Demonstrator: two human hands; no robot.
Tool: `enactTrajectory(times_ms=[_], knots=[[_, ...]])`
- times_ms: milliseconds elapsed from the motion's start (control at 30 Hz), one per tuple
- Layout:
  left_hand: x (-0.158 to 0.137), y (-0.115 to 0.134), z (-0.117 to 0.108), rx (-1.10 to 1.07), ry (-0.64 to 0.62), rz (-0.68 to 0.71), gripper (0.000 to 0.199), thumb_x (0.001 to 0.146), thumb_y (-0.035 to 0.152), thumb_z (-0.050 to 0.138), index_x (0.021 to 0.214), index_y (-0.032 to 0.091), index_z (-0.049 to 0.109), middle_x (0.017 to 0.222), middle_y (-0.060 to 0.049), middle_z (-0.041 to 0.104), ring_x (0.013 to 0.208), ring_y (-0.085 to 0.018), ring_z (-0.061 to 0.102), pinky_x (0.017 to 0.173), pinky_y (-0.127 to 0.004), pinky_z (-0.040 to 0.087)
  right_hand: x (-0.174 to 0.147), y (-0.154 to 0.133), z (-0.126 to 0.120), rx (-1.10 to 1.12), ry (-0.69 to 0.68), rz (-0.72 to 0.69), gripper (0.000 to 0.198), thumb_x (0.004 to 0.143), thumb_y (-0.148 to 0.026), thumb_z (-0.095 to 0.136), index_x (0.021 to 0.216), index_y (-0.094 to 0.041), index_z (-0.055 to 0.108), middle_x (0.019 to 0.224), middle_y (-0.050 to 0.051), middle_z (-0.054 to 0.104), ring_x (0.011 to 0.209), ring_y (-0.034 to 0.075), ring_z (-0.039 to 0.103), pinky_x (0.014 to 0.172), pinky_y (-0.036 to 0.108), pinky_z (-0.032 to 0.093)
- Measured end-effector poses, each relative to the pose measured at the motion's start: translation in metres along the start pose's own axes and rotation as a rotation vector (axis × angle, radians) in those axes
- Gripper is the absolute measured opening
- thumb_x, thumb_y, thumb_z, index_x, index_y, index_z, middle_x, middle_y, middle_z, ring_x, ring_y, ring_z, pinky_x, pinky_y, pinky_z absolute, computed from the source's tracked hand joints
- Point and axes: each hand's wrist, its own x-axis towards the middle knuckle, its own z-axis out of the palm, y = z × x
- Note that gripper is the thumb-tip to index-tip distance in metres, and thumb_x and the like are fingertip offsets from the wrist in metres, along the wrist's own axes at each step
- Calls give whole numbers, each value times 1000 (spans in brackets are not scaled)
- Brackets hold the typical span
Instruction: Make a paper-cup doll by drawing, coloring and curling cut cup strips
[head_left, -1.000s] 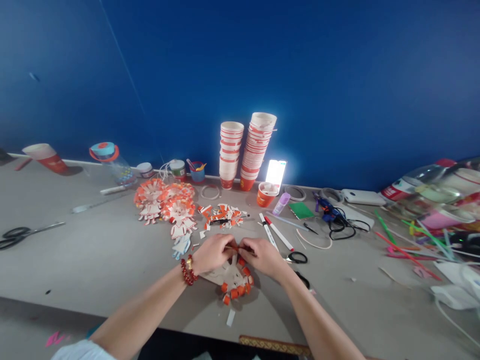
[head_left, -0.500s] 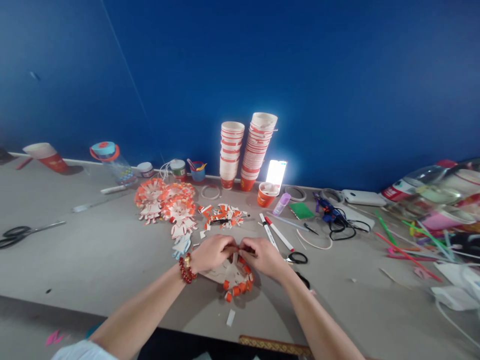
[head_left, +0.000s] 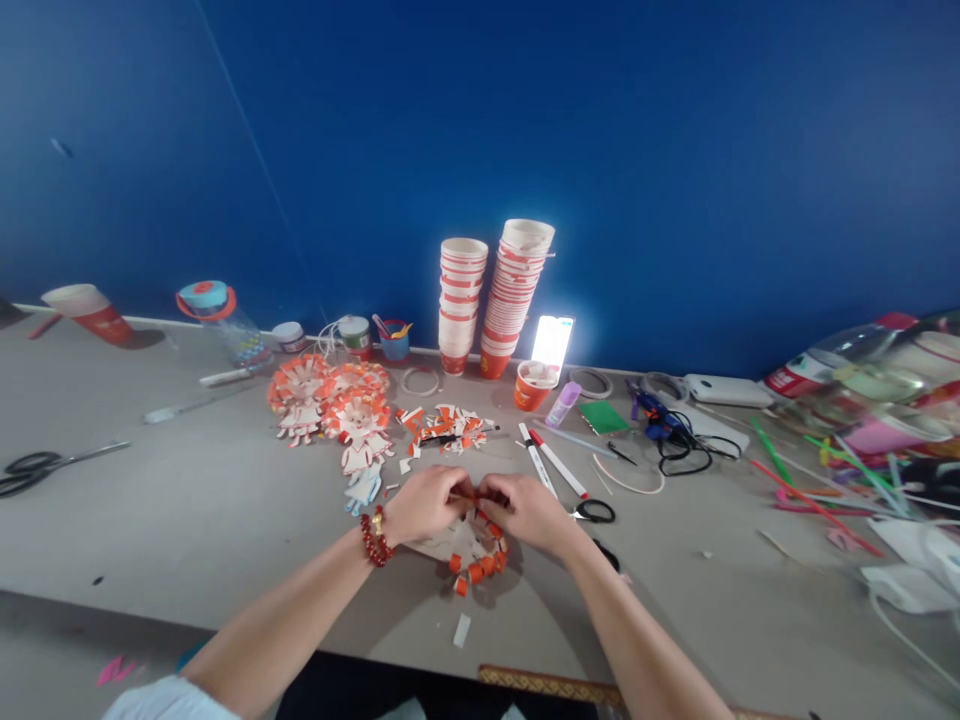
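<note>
Blue wall [head_left: 480, 120], cup stacks [head_left: 514, 300], scissors [head_left: 599, 502], left hand [head_left: 426, 503], right hand [head_left: 531, 510], each grip pinching orange-curled paper [head_left: 475, 573]

Left hand [head_left: 429, 503]: lower centre, red bead bracelet [head_left: 376, 538] at the wrist, pinching the upper edge of the fringed paper piece [head_left: 466, 543].
Right hand [head_left: 529, 510]: just right of it, pinching the same edge.
Curled orange strips [head_left: 476, 573]: along the piece's lower right rim.
Cup stacks [head_left: 459, 310]: two, centre, before the blue wall [head_left: 375, 130].
Paper figures [head_left: 358, 425]: orange-fringed, left of centre.
Phone [head_left: 553, 342]: lit, right of the stacks.
</note>
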Motion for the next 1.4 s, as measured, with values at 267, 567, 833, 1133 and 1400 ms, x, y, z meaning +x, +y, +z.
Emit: enactTrajectory(times_ms=[267,567,833,1133,1400], knots=[[-1,1,3,-3,2,-1,7,82,23,59,82,19,64,82,-2,71,79,-19,65,69,-25,43,0,-2,0,-5,-20,43,9,79,-20,56,74,-22,62,71,-1,65,64,13,55,55,23,26],[-2,0,-1,11,-16,59,7,85,24,58,90,20,61,87,-2,70,83,-19,65,72,-25,44,1,-2,-1,-29,10,-18,9,78,-17,56,72,-21,61,71,-1,64,68,14,55,58,22,27],[-2,-1,-2,148,-33,113,20,95,28,47,93,20,65,93,-5,69,92,-21,64,79,-28,43,1,-2,0,-28,29,-14,7,78,-18,57,73,-21,62,70,-1,63,66,13,54,58,22,27],[-1,-4,5,131,16,67,10,88,26,56,86,20,64,87,-4,69,84,-20,63,72,-26,42,0,-2,1,2,11,17,8,73,-15,55,72,-21,61,69,-1,63,64,13,52,56,22,25],[-1,-4,6,110,28,69,5,83,21,58,80,20,62,80,-1,66,77,-17,61,66,-24,38,0,1,3,35,-1,2,4,71,-17,57,70,-21,57,69,-3,60,63,12,51,56,21,26]])
